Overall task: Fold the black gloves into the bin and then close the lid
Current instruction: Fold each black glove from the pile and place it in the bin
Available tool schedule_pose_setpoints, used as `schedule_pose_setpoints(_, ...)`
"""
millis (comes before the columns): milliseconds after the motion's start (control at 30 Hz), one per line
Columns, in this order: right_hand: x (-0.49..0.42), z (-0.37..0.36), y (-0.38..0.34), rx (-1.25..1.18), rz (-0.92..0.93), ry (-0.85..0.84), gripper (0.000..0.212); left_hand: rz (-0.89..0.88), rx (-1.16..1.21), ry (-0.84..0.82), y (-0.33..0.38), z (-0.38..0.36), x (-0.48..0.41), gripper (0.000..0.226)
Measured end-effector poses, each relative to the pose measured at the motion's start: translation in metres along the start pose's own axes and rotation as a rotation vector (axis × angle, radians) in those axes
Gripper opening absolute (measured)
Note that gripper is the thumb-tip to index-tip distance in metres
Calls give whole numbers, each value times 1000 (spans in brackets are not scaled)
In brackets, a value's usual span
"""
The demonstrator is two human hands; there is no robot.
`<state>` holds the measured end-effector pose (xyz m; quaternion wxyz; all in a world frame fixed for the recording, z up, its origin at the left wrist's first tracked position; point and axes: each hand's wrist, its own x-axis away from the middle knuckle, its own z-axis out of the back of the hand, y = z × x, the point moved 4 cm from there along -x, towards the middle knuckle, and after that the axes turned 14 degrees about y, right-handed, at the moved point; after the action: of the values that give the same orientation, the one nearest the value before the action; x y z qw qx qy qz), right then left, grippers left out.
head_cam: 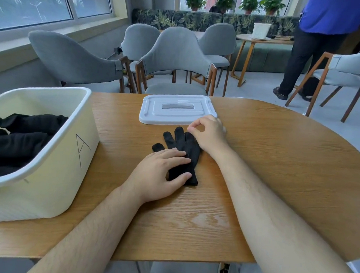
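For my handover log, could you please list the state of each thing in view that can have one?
bin: open, black gloves inside.
lid: off, flat on the table.
single glove: flat on the table, unfolded.
left hand: straight fingers pressing the single glove.
right hand: curled at the single glove's fingertips; grip unclear.
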<state>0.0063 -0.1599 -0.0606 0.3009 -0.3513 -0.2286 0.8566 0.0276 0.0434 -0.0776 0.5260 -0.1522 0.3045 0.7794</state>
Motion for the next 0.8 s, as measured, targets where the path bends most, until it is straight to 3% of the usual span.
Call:
schedule_pose_setpoints(133, 1, -8, 4, 153, 17, -136, 33, -1, 8, 7, -1, 0, 0, 47)
schedule_pose_setpoints(267, -1, -9, 3, 79, 22, -54, 15, -2, 15, 8, 0, 0, 0, 47)
schedule_pose_setpoints(400, -2, -7, -1, -24, 36, -1, 12, -1, 11, 5, 0, 0, 1, 47)
schedule_pose_setpoints(500, -3, -5, 2, 64, 17, -71, 21, -4, -20, 6, 1, 1, 1, 47)
schedule_pose_setpoints(600, -10, 18, 11, 49, -116, 6, 27, 8, -22, 14, -1, 2, 1, 45)
schedule_pose_setpoints(733, -4, 23, 24, 188, -196, -241, 42, 1, -10, 13, 1, 3, 0, 42)
schedule_pose_setpoints(800, 1, 19, 24, 149, -204, -303, 33, 0, -7, 6, 1, 2, -1, 42)
